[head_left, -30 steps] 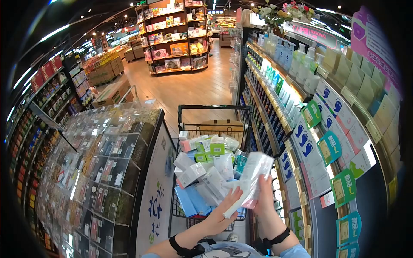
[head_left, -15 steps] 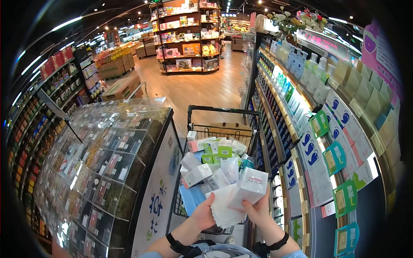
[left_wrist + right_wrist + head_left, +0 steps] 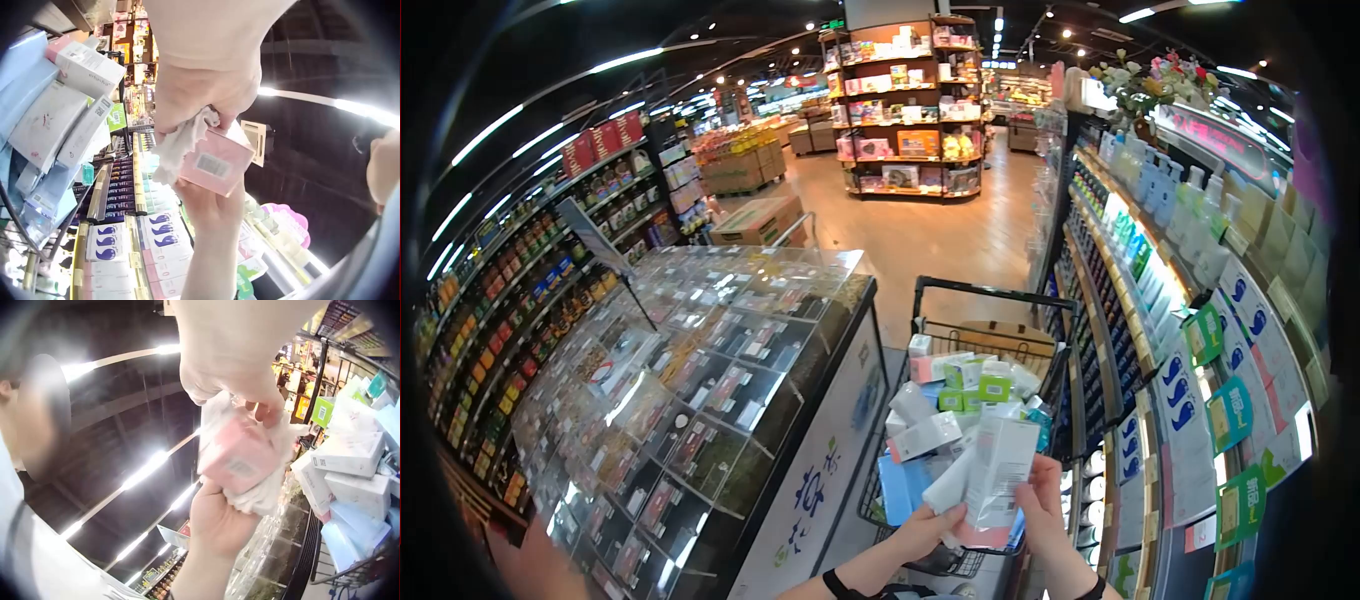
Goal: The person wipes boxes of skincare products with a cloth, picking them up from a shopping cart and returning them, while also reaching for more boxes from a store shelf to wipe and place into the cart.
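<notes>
Over a black wire shopping cart (image 3: pixel 992 291), both hands are on a white carton with a pink end (image 3: pixel 1003 470). The right hand (image 3: pixel 1050 512) grips the carton along its right side. A white cloth or wipe (image 3: pixel 948 484) lies against the carton's left side, and the left hand (image 3: pixel 928 532) pinches it there. The left wrist view shows the crumpled cloth (image 3: pixel 178 147) under the left fingers, beside the carton's pink end with a barcode label (image 3: pixel 212 164). In the right wrist view, the cloth (image 3: pixel 265 497) wraps partly round the blurred pink end (image 3: pixel 240 456).
White cartons (image 3: pixel 927 436), green boxes (image 3: pixel 995 387) and blue packs (image 3: pixel 902 488) pile up in the cart. Clear-lidded bulk bins (image 3: pixel 700 370) stand close on the left. Shelves of boxed goods (image 3: pixel 1180 400) run along the right. Farther ahead stands a display shelf (image 3: pixel 910 120) on the wooden floor.
The head view has swung left, so the cart appears farther right. The carton has been turned between the hands and now shows a long printed side. The cloth has moved to its left side.
</notes>
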